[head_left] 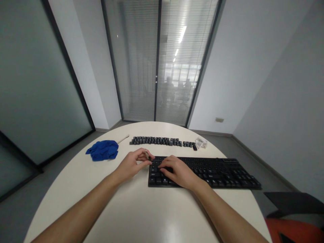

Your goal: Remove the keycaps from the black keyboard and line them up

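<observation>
A black keyboard point(215, 172) lies across the table, with keycaps missing from part of its upper left area. At its top left corner, my left hand point(133, 163) is closed in a pinch on a small brownish thing that is too small to name. Over the left part of the keys rests my right hand point(178, 172), its thumb and index fingertips close together at the keyboard. Whatever those fingertips may hold is hidden. Behind the keyboard, loose black keycaps point(154, 140) are lined up in rows.
A crumpled blue cloth point(103, 150) lies to the left, beside a thin pale stick-like brush point(123, 138). Some whitish crumpled material point(201, 142) sits at the right end of the keycaps. The round white table point(131, 209) has a red and black chair point(296, 229) at its right.
</observation>
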Demonstrator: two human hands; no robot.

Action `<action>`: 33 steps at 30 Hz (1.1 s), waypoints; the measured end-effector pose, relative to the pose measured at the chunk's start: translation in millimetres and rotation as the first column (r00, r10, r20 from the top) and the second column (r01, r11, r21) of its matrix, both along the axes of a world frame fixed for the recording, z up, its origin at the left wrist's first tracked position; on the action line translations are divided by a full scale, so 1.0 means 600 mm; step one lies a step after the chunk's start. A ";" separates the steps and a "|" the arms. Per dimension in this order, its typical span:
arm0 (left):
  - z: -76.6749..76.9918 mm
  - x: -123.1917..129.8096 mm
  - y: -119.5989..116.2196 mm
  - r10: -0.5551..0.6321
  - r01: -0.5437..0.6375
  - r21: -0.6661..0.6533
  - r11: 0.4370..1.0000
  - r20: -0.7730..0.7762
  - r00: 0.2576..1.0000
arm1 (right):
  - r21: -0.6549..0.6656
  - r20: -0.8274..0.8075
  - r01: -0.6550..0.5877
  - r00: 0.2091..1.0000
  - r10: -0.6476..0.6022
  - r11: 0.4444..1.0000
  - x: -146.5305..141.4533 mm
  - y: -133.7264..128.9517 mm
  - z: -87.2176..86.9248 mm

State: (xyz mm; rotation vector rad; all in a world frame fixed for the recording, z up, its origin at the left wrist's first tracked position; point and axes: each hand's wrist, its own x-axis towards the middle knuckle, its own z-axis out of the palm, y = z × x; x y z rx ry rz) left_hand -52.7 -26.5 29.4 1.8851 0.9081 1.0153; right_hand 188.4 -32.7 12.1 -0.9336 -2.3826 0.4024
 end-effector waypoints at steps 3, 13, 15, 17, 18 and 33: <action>0.001 0.005 -0.003 -0.003 0.004 -0.005 1.000 0.007 1.000 | -0.001 -0.004 0.002 1.000 -0.002 1.000 0.000 0.001 -0.001; 0.005 0.015 -0.008 0.011 -0.011 -0.005 1.000 0.005 1.000 | -0.003 -0.006 0.000 1.000 0.000 1.000 0.000 0.001 -0.002; 0.004 0.017 -0.009 0.014 -0.014 -0.001 1.000 0.008 1.000 | -0.004 -0.008 0.001 1.000 -0.001 1.000 0.001 0.002 -0.002; 0.004 0.017 -0.009 0.021 -0.021 0.001 1.000 0.007 1.000 | -0.003 -0.010 0.003 1.000 -0.003 1.000 0.001 0.002 -0.003; 0.004 0.017 -0.009 0.022 -0.022 0.002 1.000 0.005 1.000 | -0.003 -0.010 0.003 1.000 -0.003 1.000 0.001 0.002 -0.003; -0.011 0.026 -0.017 -0.009 0.011 0.027 1.000 -0.056 0.998 | -0.008 -0.004 0.002 1.000 -0.002 1.000 0.001 0.000 0.001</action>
